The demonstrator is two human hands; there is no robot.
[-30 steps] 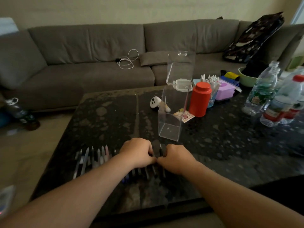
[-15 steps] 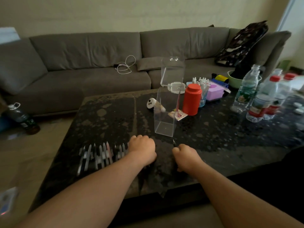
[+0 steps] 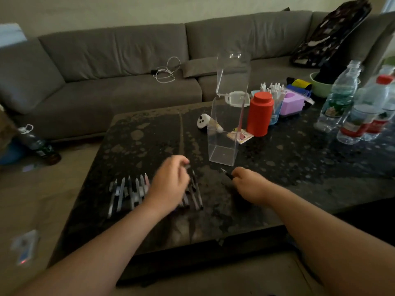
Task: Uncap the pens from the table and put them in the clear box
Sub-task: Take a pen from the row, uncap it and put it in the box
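Between the two hands, low on the dark counter (image 3: pixel 299 163), the right hand (image 3: pixel 250 186) curls its grip around a dark pen (image 3: pixel 226 173), whose tip points toward 10 o'clock. At 12 o'clock from it, nearby, stands the clear box (image 3: pixel 224 146), upright, lid raised. The left hand (image 3: pixel 171 184), at 9 o'clock, is blurred; its curled grip seems to pinch a small cap, though I cannot tell for sure. Beneath and left of it lies a row of pens (image 3: pixel 128 193), partly hidden by the wrist.
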